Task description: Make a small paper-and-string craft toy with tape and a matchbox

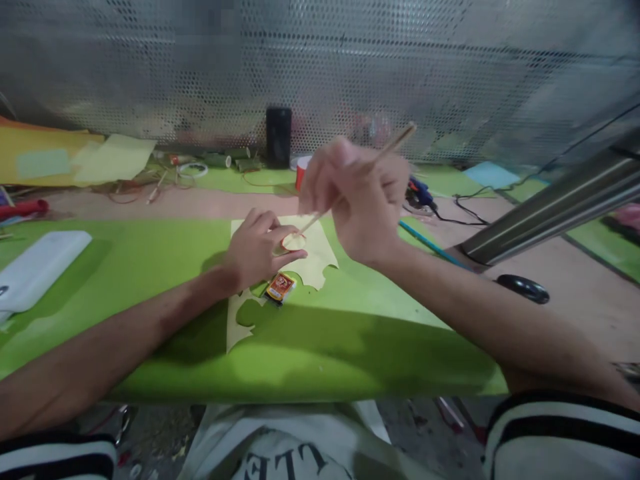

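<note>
My right hand [363, 193], slightly blurred, is closed round a thin wooden stick [397, 139] that slants down to the left. Its lower tip meets a small round piece with a red rim and pale yellow top [293, 242]. Thumb and fingers of my left hand [260, 247] pinch that round piece from the left side. Under it lies a sheet of pale yellow paper [315, 267] with cut-out edges. Close below my left hand sit a small red and yellow packet [280, 287] and a cut yellow paper scrap [240, 327].
A white power-bank-like block [43, 270] lies at the left. At the back stand a black phone [279, 137] and a red-and-white roll [301, 172], beside stacked coloured paper [45, 157]. A metal pole [560, 200], a blue glue gun [420, 192] and a black mouse-like object [523, 288] are right.
</note>
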A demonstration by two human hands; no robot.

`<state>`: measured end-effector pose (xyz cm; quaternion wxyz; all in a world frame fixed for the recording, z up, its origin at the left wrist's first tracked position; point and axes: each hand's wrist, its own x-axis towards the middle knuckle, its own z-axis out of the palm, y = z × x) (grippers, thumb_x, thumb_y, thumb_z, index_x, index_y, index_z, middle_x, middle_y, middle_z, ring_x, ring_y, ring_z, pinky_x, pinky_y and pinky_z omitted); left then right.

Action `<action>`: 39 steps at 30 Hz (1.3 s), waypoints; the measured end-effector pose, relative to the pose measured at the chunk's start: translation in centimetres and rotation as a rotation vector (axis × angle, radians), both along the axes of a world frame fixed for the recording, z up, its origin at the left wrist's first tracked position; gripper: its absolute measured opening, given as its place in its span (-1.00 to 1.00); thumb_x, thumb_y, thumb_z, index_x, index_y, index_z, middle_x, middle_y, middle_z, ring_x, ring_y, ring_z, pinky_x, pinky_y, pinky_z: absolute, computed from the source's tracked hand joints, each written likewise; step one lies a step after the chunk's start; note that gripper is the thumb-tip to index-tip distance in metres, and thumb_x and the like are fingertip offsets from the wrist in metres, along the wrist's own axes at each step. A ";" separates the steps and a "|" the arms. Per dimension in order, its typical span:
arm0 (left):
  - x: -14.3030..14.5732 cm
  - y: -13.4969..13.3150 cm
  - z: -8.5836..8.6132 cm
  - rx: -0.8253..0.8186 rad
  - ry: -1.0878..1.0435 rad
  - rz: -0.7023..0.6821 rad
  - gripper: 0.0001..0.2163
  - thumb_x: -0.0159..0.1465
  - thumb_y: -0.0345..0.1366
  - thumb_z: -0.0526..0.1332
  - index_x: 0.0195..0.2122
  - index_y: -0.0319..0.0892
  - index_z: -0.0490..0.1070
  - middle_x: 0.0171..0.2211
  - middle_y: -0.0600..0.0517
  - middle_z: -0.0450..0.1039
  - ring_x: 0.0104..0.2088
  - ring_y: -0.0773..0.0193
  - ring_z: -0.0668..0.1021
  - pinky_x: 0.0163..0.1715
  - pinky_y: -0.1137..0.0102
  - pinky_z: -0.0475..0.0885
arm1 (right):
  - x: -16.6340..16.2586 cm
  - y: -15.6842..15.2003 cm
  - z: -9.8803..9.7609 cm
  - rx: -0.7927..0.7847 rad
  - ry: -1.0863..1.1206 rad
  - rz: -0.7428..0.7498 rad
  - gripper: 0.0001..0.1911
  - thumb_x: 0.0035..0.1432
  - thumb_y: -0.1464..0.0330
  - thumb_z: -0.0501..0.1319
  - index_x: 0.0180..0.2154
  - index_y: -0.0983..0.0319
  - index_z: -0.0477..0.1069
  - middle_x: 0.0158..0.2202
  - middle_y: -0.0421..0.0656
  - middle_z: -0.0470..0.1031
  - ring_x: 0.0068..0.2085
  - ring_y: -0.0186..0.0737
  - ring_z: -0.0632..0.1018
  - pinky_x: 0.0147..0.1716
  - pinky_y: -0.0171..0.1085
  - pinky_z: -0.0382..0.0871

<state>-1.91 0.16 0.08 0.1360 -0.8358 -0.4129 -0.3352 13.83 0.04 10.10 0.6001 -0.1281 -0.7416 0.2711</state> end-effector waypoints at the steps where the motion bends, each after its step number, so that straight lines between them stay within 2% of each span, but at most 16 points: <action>1: 0.0 0.0 0.0 0.002 -0.004 0.008 -0.56 0.24 0.10 0.27 -0.10 -0.17 0.60 -0.34 -0.05 0.39 -0.23 0.11 0.39 -0.24 0.28 0.38 | 0.7 0.2 -0.3 0.012 -0.143 -0.061 -0.46 0.36 0.03 0.05 -0.60 0.16 0.21 -0.59 -0.20 0.31 -0.51 -0.29 0.36 -0.51 -0.25 0.25; 3: 0.1 0.0 0.1 0.023 -0.003 0.005 -0.56 0.25 0.11 0.26 -0.12 -0.17 0.60 -0.36 -0.03 0.39 -0.26 0.14 0.40 -0.27 0.30 0.38 | 2.3 0.2 -1.1 0.047 -0.392 -0.166 -0.42 0.39 -0.05 -0.07 -0.50 0.19 0.30 -0.51 -0.17 0.36 -0.47 -0.30 0.37 -0.49 -0.25 0.24; 5: 0.1 0.0 0.1 0.057 0.007 -0.020 -0.56 0.26 0.12 0.24 -0.15 -0.17 0.61 -0.37 -0.02 0.39 -0.28 0.16 0.40 -0.30 0.33 0.37 | 4.2 -0.1 -2.0 -0.015 -0.544 -0.213 -0.42 0.40 -0.06 -0.10 -0.41 0.22 0.35 -0.54 -0.20 0.32 -0.51 -0.33 0.34 -0.54 -0.29 0.20; 7: 0.1 -0.1 0.2 0.093 0.012 -0.035 -0.59 0.25 0.09 0.26 -0.16 -0.18 0.61 -0.36 -0.03 0.41 -0.28 0.17 0.40 -0.29 0.33 0.38 | 5.8 -0.8 -3.2 -0.160 -0.518 -0.169 -0.45 0.42 -0.01 -0.10 -0.35 0.22 0.38 -0.57 -0.23 0.33 -0.54 -0.36 0.38 -0.57 -0.34 0.25; 9: 0.0 -0.2 0.2 0.121 0.012 -0.038 -0.62 0.24 0.04 0.30 -0.17 -0.20 0.61 -0.35 -0.04 0.42 -0.26 0.16 0.41 -0.26 0.31 0.40 | 6.8 -1.6 -4.6 -0.244 -0.382 -0.123 -0.52 0.43 0.04 -0.06 -0.32 0.22 0.40 -0.53 -0.22 0.41 -0.54 -0.37 0.45 -0.56 -0.35 0.35; 13: -0.1 -0.3 0.0 0.123 0.020 -0.052 -0.59 0.25 0.04 0.29 -0.12 -0.24 0.59 -0.34 -0.05 0.42 -0.24 0.15 0.41 -0.24 0.30 0.40 | 7.2 -2.9 -6.8 -0.185 -0.330 -0.149 -0.80 0.34 0.23 0.19 -0.13 0.22 0.43 -0.28 -0.10 0.57 -0.34 -0.28 0.60 -0.41 -0.31 0.52; 16: -0.2 -0.3 0.1 0.105 0.007 -0.065 -0.56 0.25 0.07 0.27 -0.11 -0.22 0.59 -0.34 -0.06 0.42 -0.24 0.15 0.42 -0.25 0.29 0.40 | 7.0 -2.8 -7.6 -0.032 -0.342 -0.241 -0.85 0.35 0.30 0.17 -0.12 0.19 0.45 -0.25 -0.08 0.61 -0.28 -0.23 0.64 -0.34 -0.28 0.57; 20: -0.1 -0.3 0.2 0.082 -0.041 -0.089 -0.60 0.23 0.04 0.31 -0.13 -0.20 0.60 -0.26 -0.09 0.45 -0.21 0.14 0.42 -0.20 0.25 0.39 | 6.9 -2.2 -8.0 0.216 -0.406 -0.336 -0.87 0.34 0.39 0.16 -0.15 0.18 0.48 -0.27 -0.10 0.64 -0.32 -0.26 0.65 -0.33 -0.30 0.56; 24: -0.1 -0.4 0.2 0.090 -0.033 -0.070 -0.61 0.21 0.07 0.32 -0.13 -0.14 0.61 -0.18 -0.09 0.50 -0.15 0.11 0.43 -0.14 0.23 0.38 | 6.8 -2.1 -8.0 0.322 -0.420 -0.319 -0.85 0.32 0.47 0.15 -0.13 0.18 0.45 -0.30 -0.14 0.65 -0.30 -0.29 0.65 -0.30 -0.33 0.55; 29: -0.2 -0.5 0.4 0.082 -0.023 -0.094 -0.63 0.23 0.04 0.32 -0.12 -0.14 0.60 -0.12 -0.08 0.56 -0.08 0.08 0.44 -0.06 0.19 0.37 | 6.7 -2.1 -8.0 0.337 -0.439 -0.278 -0.84 0.35 0.46 0.13 -0.11 0.17 0.45 -0.28 -0.15 0.65 -0.27 -0.29 0.65 -0.28 -0.33 0.56; 33: -0.2 -0.6 0.6 0.052 -0.040 -0.084 -0.65 0.20 0.02 0.35 -0.14 -0.13 0.62 -0.03 -0.12 0.53 -0.01 0.03 0.42 0.03 0.13 0.37 | 6.7 -2.1 -8.1 0.312 -0.447 -0.268 -0.84 0.36 0.44 0.12 -0.12 0.16 0.46 -0.24 -0.15 0.65 -0.24 -0.28 0.66 -0.25 -0.33 0.56; 39: -0.2 -0.7 0.7 0.048 -0.010 -0.075 -0.65 0.21 0.01 0.35 -0.14 -0.13 0.62 -0.04 -0.12 0.52 -0.01 0.03 0.43 0.03 0.11 0.38 | 6.7 -2.0 -8.0 0.334 -0.425 -0.274 -0.86 0.34 0.46 0.15 -0.13 0.16 0.43 -0.28 -0.15 0.64 -0.30 -0.31 0.64 -0.28 -0.36 0.53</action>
